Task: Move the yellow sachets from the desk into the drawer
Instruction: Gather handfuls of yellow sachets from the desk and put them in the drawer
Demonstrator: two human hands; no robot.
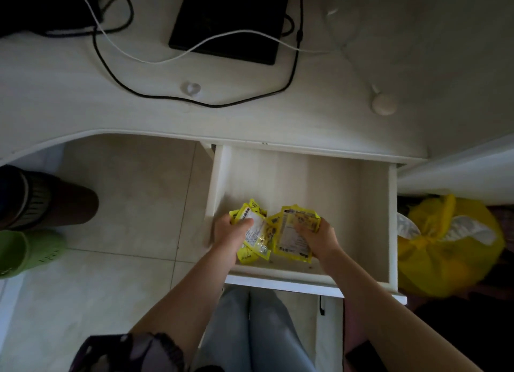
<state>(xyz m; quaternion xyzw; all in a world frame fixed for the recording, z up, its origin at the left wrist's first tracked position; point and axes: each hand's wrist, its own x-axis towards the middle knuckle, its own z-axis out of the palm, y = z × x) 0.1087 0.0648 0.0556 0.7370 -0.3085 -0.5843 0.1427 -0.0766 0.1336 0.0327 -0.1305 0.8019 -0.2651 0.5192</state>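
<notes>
While both hands grip sachets (pixel 294 234) inside the drawer (pixel 306 177), left hand (pixel 229 234), right hand (pixel 319 238), cables (pixel 194 102) cross the table (pixel 83 99) beyond it.

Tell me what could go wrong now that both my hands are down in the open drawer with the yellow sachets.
1. The sachets sit bunched at the front left of the drawer, so when your left hand and right hand let go, some might slide or stand up and catch when it closes.
2. The drawer is pulled far out over your legs; you could bump it when you shift.
</notes>
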